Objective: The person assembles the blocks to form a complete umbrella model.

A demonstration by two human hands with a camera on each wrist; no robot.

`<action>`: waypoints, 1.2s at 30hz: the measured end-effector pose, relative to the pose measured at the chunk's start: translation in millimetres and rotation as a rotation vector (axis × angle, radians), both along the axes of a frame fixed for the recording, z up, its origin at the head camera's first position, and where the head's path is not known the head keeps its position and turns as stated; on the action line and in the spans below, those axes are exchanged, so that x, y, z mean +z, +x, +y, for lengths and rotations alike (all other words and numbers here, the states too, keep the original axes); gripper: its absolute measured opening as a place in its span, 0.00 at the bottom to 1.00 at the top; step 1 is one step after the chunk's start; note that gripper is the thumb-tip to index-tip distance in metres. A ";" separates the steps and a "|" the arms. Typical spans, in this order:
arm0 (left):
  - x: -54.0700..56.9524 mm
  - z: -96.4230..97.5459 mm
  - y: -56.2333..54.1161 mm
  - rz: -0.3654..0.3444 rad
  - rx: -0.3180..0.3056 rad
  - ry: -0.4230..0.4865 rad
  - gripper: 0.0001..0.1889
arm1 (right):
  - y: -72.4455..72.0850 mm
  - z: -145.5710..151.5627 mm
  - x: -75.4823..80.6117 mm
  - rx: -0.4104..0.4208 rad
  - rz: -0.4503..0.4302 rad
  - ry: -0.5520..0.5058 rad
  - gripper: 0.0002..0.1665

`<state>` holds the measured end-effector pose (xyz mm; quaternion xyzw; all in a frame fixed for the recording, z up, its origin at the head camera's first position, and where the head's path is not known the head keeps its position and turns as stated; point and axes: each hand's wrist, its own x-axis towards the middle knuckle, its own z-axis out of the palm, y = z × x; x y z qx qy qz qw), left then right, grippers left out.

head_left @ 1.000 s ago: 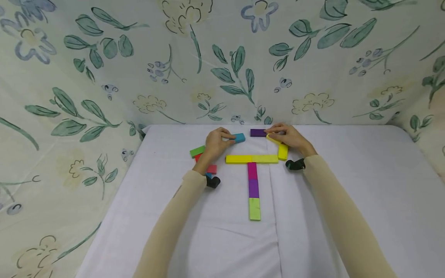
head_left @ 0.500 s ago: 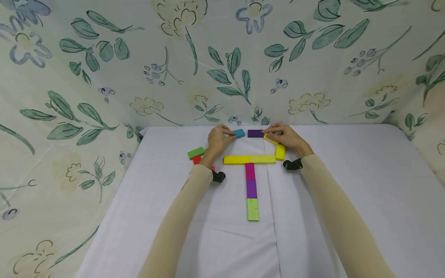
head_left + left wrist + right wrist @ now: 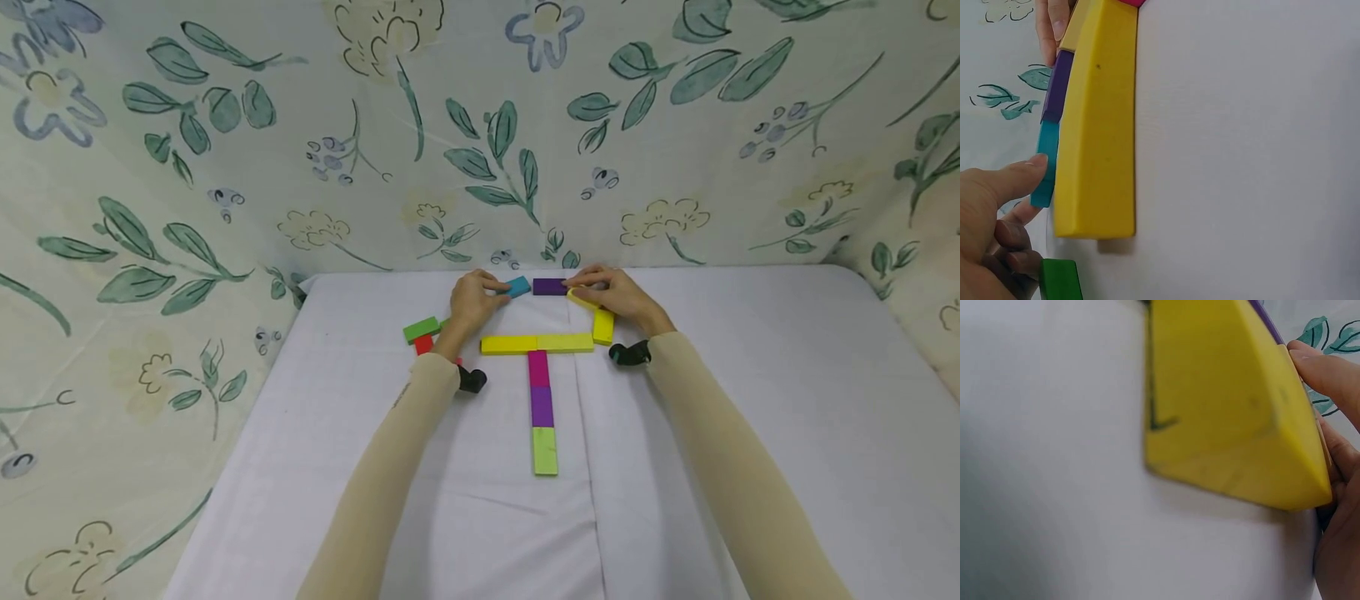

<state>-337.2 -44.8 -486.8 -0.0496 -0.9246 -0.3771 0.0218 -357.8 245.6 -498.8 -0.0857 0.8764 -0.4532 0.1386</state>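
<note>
At the far side of the table my left hand [image 3: 474, 302] pinches a blue block [image 3: 517, 287] between thumb and fingers. In the left wrist view the blue block's end meets a dark purple block [image 3: 1058, 87]. My right hand [image 3: 618, 293] pinches a slanted yellow block [image 3: 580, 300], its fingertips right at the purple block's right end. Below that hand, another yellow block [image 3: 603, 327] stands near the end of a horizontal yellow row [image 3: 508, 345]. The right hand partly covers the slanted block.
From the yellow row a column runs toward me: a magenta block [image 3: 537, 367], a purple block [image 3: 542, 407] and a lime block [image 3: 545, 451]. Left of my left wrist lie a green block [image 3: 421, 330] and a red block [image 3: 423, 345], partly hidden by the arm. Floral cloth [image 3: 360, 217] hangs behind.
My left hand has brought the blue block away from me and right, narrowing the gap to the purple block. My right hand stays at the slanted yellow block. The head view has shifted slightly.
</note>
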 end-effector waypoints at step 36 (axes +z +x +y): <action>6.7 -21.7 6.6 0.037 -0.130 0.129 0.13 | 1.2 0.1 0.7 0.007 -0.003 -0.001 0.24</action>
